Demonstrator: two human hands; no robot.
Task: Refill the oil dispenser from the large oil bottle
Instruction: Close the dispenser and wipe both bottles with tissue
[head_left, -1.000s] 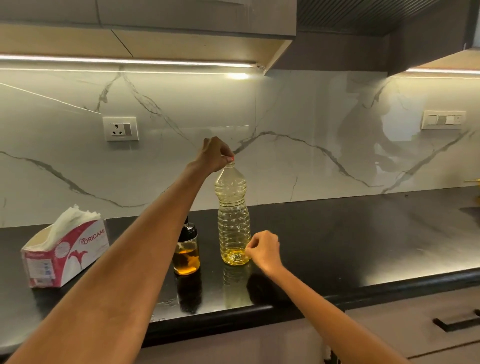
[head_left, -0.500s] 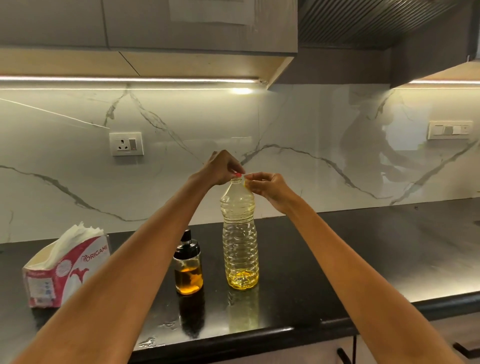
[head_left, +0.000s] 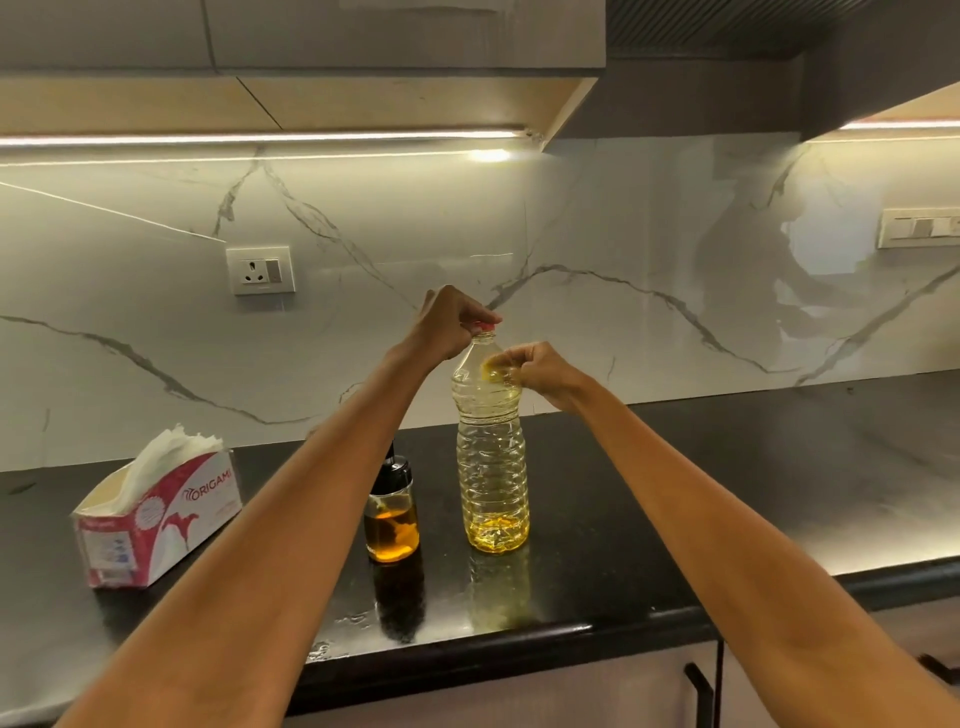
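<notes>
The large oil bottle (head_left: 492, 457) stands upright on the black surface (head_left: 675, 519), with only a shallow pool of yellow oil at its base. The left hand (head_left: 451, 327) is curled over the red cap (head_left: 484, 326), fingers pinched around it, while the right hand (head_left: 537, 370) pinches the bottle's shoulder just below the neck. Just left of the bottle, close but apparently not touching, stands the oil dispenser (head_left: 392, 512), its black top still on and amber oil filling its lower part; a tissue box (head_left: 156, 514) sits well to the left of the bottle. The step in hand looks like unscrewing the cap. The thin plastic will likely buckle, so the right hand should brace firmly without squeezing while the left twists.
</notes>
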